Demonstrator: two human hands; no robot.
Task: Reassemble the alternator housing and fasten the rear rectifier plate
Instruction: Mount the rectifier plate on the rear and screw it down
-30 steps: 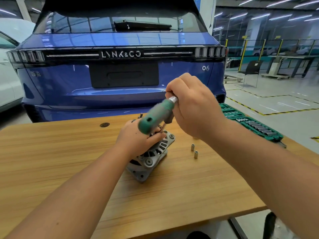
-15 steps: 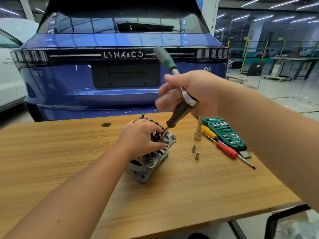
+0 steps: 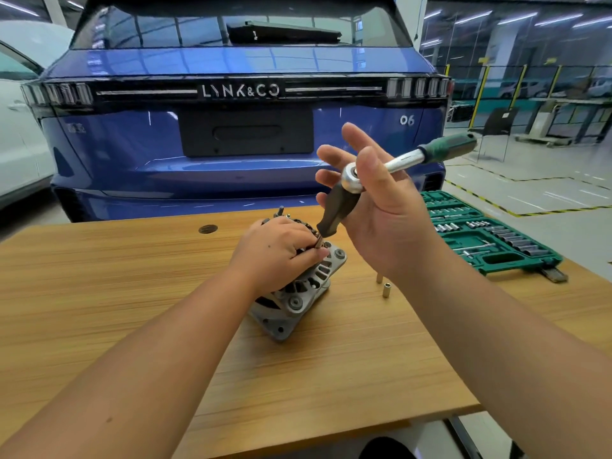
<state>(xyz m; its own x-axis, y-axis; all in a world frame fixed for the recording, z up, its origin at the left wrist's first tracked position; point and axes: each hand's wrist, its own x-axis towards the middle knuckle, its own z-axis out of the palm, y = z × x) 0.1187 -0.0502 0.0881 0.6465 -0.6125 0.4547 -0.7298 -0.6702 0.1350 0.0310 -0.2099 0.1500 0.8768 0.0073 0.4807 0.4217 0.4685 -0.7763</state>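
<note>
Left hand (image 3: 278,250) gripping alternator (image 3: 298,293) on wooden table (image 3: 99,293), right hand (image 3: 381,207) holding ratchet (image 3: 407,160), green socket case (image 3: 490,240) beside

A car workshop: a blue car (image 3: 245,134) parked behind the workbench (image 3: 99,293), socket set (image 3: 490,236) open.

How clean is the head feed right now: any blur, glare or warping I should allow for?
Head view: the hands, ratchet and alternator are fairly sharp; the wide lens bends the table edge and car outward; ceiling lights streak across the car's paint and glass; the socket case at the right edge looks soft.
</note>
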